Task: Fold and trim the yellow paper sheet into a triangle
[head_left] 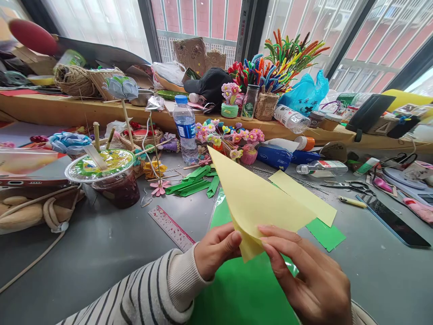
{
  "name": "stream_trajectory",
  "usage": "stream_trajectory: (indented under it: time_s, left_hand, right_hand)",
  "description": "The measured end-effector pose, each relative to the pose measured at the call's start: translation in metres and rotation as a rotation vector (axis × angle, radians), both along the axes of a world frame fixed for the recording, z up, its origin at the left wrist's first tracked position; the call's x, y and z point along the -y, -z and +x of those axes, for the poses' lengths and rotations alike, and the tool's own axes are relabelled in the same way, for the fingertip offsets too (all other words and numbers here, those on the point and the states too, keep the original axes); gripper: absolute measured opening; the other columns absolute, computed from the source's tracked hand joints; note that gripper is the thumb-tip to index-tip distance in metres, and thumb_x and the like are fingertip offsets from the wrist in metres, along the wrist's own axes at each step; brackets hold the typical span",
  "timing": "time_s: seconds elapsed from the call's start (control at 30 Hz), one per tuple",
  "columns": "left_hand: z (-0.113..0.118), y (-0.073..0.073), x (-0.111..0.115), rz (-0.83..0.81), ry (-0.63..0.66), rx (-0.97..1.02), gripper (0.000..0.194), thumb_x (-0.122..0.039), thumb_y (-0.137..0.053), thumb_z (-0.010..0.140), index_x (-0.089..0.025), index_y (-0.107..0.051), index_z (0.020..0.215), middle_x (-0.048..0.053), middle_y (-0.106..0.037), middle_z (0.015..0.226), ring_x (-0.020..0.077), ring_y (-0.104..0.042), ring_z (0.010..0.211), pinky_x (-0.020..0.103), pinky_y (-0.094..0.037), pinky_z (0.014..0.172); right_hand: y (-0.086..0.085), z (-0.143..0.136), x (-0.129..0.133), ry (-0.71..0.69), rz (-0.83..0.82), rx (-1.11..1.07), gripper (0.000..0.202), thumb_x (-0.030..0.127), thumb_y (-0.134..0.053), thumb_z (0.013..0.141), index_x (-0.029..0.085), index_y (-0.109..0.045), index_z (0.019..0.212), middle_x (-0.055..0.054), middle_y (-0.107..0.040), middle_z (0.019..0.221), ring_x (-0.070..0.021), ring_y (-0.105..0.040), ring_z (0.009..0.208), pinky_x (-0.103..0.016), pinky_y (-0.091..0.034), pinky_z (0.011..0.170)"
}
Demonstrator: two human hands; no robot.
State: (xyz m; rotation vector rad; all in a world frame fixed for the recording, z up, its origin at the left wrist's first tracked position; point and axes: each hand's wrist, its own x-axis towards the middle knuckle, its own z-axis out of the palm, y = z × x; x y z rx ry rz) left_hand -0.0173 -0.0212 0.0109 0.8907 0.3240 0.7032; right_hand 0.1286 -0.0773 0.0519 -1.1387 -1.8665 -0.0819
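Note:
A sheet of pale yellow paper (259,196), partly folded over into a pointed shape, is held up above the table. My left hand (218,248) grips its lower left edge, thumb on top. On the lower right, my right hand (304,271) pinches the paper's fold between thumb and fingers. Under both hands lies a shiny green sheet (243,293). Behind the paper, to the right, rest a yellow paper strip (314,203) and a green paper piece (326,234). Several folded green paper strips (192,183) lie beyond it to the left.
A pink-edged ruler (172,228) lies left of my hands, near a lidded cup of dark drink (115,185). A water bottle (185,131) stands behind. To the right are scissors (355,186), a cutter knife (352,202) and a phone (397,221). A crowded wooden shelf (152,113) runs along the back.

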Motion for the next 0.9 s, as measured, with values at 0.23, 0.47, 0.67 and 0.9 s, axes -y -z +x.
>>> stream_trajectory:
  time_s: [0.23,0.47,0.67,0.9]
  left_hand:
    - [-0.014,-0.005,-0.014,0.095,-0.205,-0.457,0.025,-0.033,-0.058,0.065,-0.01,-0.058,0.057,-0.006,-0.04,0.045,0.0033,-0.037,0.042,0.013,-0.032,0.038]
    - [-0.044,-0.013,-0.025,0.038,-0.414,-0.681,0.024,-0.034,-0.065,0.056,-0.011,-0.06,0.06,-0.001,-0.055,0.053,0.0104,-0.051,0.05,0.018,-0.044,0.045]
    - [-0.067,-0.011,-0.023,0.074,-0.501,-0.747,0.023,-0.034,-0.066,0.055,-0.012,-0.063,0.061,0.0,-0.06,0.054,0.0105,-0.051,0.05,0.016,-0.041,0.043]
    - [-0.078,-0.007,-0.02,0.111,-0.473,-0.816,0.018,-0.032,-0.064,0.055,-0.015,-0.065,0.059,-0.002,-0.061,0.051,0.0114,-0.052,0.048,0.017,-0.04,0.044]
  right_hand:
    - [-0.015,0.023,-0.005,0.104,-0.247,-0.327,0.009,0.02,-0.052,0.071,0.021,-0.061,0.072,0.0,-0.065,0.072,-0.0127,-0.061,0.061,-0.015,-0.05,0.055]
    - [-0.019,0.083,-0.024,0.252,-0.463,-1.045,0.013,0.032,-0.059,0.064,0.02,-0.059,0.07,0.002,-0.062,0.066,-0.0129,-0.06,0.06,-0.017,-0.051,0.05]
    - [0.016,0.114,-0.029,0.253,-0.619,-1.189,0.017,0.033,-0.065,0.056,0.02,-0.061,0.066,0.002,-0.063,0.065,-0.0119,-0.059,0.061,-0.016,-0.05,0.047]
    - [0.039,0.116,-0.023,0.293,-0.751,-1.049,0.022,0.038,-0.064,0.056,0.019,-0.061,0.068,0.001,-0.061,0.065,-0.0141,-0.057,0.06,-0.022,-0.051,0.048]
